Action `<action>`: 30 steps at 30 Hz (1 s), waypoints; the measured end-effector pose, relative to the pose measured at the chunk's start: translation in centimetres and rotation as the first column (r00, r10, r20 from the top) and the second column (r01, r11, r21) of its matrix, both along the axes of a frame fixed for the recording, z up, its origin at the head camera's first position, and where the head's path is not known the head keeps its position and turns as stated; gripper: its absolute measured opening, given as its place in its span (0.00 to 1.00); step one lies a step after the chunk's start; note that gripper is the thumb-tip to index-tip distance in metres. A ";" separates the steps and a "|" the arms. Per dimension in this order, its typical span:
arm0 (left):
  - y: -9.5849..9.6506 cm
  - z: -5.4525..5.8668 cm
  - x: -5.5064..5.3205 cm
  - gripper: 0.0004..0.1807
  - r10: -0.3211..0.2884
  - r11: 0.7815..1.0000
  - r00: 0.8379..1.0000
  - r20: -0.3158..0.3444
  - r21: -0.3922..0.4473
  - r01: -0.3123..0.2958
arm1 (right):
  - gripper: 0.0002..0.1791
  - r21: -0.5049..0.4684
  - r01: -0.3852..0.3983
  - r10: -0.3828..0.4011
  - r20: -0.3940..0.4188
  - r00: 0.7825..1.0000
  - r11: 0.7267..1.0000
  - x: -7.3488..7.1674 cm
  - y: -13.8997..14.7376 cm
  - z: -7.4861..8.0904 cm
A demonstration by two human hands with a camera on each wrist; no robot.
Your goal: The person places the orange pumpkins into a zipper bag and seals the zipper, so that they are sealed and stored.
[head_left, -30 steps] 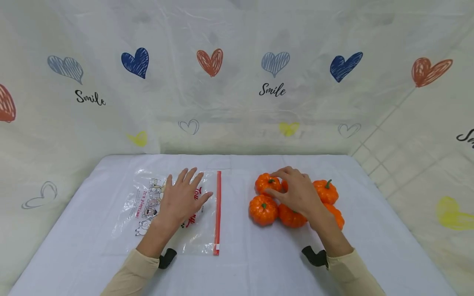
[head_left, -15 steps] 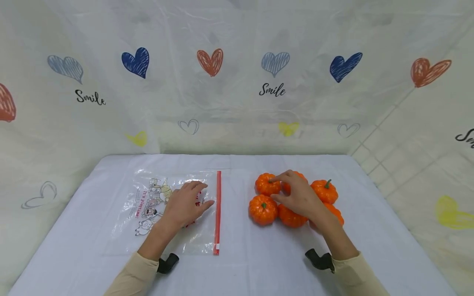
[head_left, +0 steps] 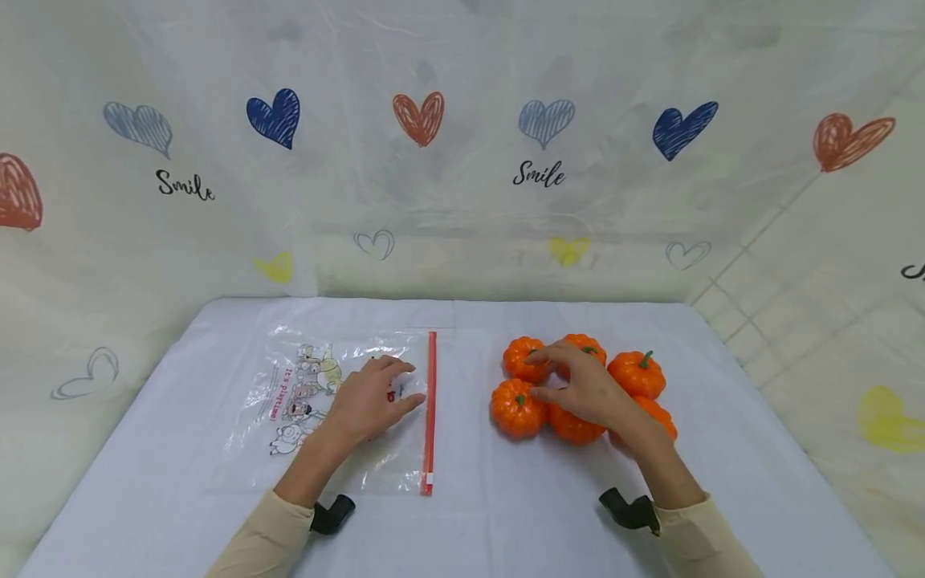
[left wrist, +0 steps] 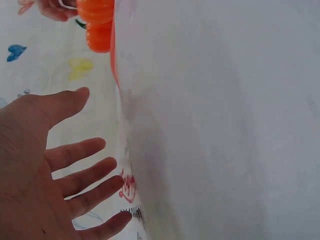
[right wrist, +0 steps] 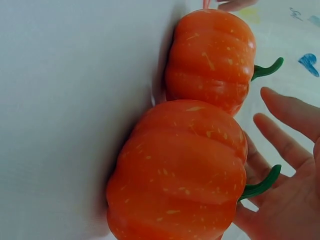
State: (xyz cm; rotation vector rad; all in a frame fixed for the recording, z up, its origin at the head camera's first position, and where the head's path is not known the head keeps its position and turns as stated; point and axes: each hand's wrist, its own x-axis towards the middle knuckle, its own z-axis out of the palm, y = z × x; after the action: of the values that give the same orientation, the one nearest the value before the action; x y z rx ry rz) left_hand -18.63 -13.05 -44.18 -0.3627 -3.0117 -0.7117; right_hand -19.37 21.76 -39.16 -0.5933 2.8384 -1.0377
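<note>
A clear zip bag (head_left: 393, 470) with a red slider strip and printed cartoon animals lies flat at the left of the table. Just above it hovers my left hand (head_left: 364, 401), its fingers spread and slightly bent, gripping nothing. To the right, several small orange pumpkins (head_left: 518, 408) with green stems sit in a close cluster. My right hand (head_left: 588, 389) is over that cluster, thumb and fingers apart and relaxed. In the right wrist view a near pumpkin (right wrist: 180, 170) stands beside the fingers, with no grip on it. The hand and forearm partly cover some pumpkins.
A white cloth covers the table (head_left: 484, 530). Behind it hangs a pale sheet (head_left: 462, 193) with hearts and "Smile" lettering. Black wrist mounts (head_left: 332, 514) stick out from both beige sleeves.
My left hand has gone from widely spread fingers to more bent ones, a little nearer me. The right hand has drawn slightly right and back. Bag and pumpkins stay put; the head view shifts slightly.
</note>
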 end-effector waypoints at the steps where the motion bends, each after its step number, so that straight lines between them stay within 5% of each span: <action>1: 0.1 -0.1 0.0 0.31 -0.001 1.000 1.000 0.004 0.004 0.001 | 0.22 -0.003 -0.014 0.014 0.009 1.000 1.000 0.0 0.1 -0.1; 15: 0.9 -0.1 -0.3 0.30 -0.010 1.000 1.000 -0.018 -0.016 0.010 | 0.23 0.017 -0.101 0.098 0.108 0.989 0.995 -0.3 0.5 -0.3; 30: 1.8 -0.3 -0.2 0.41 -0.005 0.999 0.998 0.055 -0.044 0.007 | 0.26 0.058 -0.142 0.132 0.150 0.980 0.988 0.0 0.5 -0.3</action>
State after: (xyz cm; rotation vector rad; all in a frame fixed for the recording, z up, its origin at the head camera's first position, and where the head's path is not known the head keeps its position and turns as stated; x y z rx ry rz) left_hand -18.83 -11.24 -44.44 -0.3595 -3.0830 -0.6677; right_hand -19.38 22.28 -39.49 -0.6669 2.6529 -0.9180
